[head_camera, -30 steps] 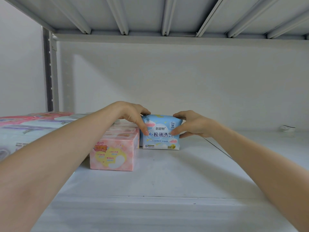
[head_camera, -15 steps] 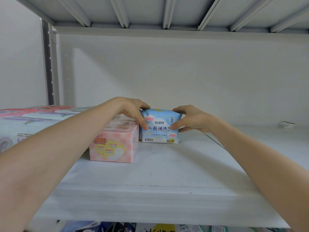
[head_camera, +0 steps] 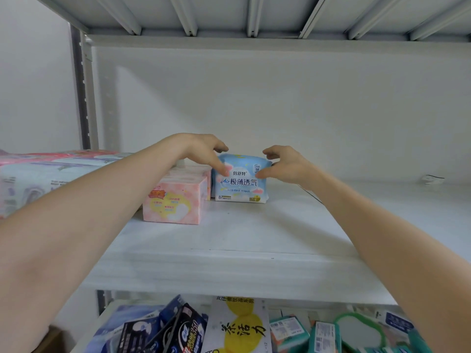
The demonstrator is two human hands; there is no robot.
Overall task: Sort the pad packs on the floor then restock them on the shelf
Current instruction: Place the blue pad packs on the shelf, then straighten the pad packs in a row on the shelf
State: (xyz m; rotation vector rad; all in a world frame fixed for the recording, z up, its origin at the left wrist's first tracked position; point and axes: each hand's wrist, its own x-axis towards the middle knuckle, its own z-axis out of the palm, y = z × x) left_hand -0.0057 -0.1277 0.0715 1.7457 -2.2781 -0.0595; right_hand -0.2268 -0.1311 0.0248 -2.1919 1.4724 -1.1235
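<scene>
A light blue pad pack (head_camera: 240,186) stands upright on the white shelf (head_camera: 229,250), right beside a pink pad pack (head_camera: 175,202). My left hand (head_camera: 204,151) hovers at the blue pack's top left corner, thumb tip touching its front and fingers lifted just above its top. At the top right corner my right hand (head_camera: 283,164) is spread the same way, thumb on the front and fingers off the top edge. Neither hand clamps the pack.
Large wrapped pad bundles (head_camera: 38,174) lie at the shelf's left end by the grey upright post (head_camera: 85,98). A small white object (head_camera: 430,179) sits at the back right. The shelf below holds several dark, yellow-white and green packs (head_camera: 237,327).
Both hands gripped the blue pack's top corners before; now their fingers have loosened and lifted off its top. The view has tipped down, revealing the lower shelf.
</scene>
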